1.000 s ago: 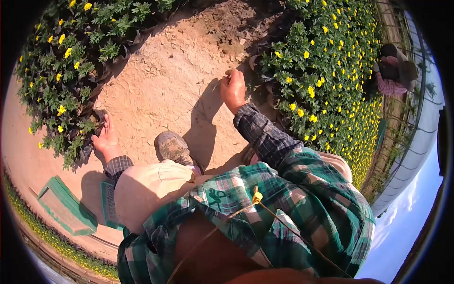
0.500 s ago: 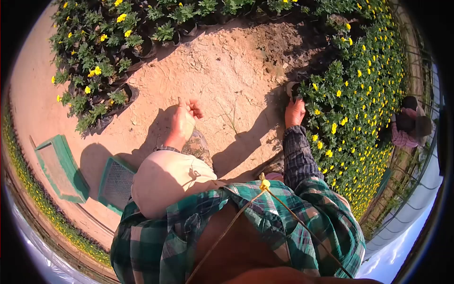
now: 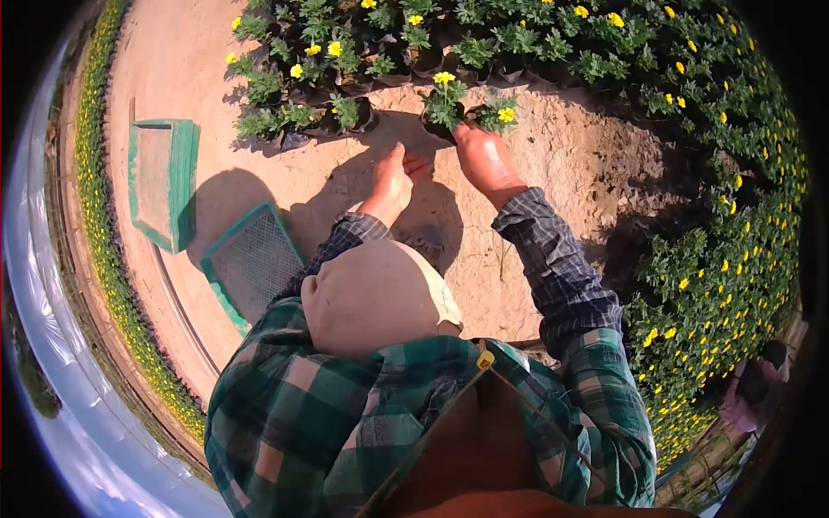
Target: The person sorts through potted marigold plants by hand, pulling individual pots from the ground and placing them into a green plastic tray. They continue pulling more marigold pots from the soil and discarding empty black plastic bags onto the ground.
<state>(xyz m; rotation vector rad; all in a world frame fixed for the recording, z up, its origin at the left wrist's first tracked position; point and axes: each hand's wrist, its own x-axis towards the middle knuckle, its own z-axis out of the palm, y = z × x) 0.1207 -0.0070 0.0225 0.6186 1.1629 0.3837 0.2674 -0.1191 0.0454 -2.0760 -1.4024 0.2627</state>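
Observation:
My right hand (image 3: 488, 162) is closed at the rims of two small marigolds in dark bag pots, held over the bare soil by the front of the plant rows. One marigold (image 3: 444, 105) has an upright yellow bloom; the other marigold (image 3: 496, 116) sits just right of it. The fingertips are partly hidden behind the pots and leaves. To the left, my left hand (image 3: 394, 183) hovers below the pots, thumb raised and fingers loosely bent apart, with nothing in it.
Rows of potted marigolds (image 3: 518, 43) stand ahead, and a dense bed of them (image 3: 725, 285) spreads along the right. Two green crates (image 3: 187, 186) (image 3: 226, 298) lie on the ground at left. Another person (image 3: 749, 393) is at far right, beyond the bed.
My view has turned left. My right hand has come from the right-hand bed to the front rows, carrying the two marigolds. My left hand stays free, now nearer the pots.

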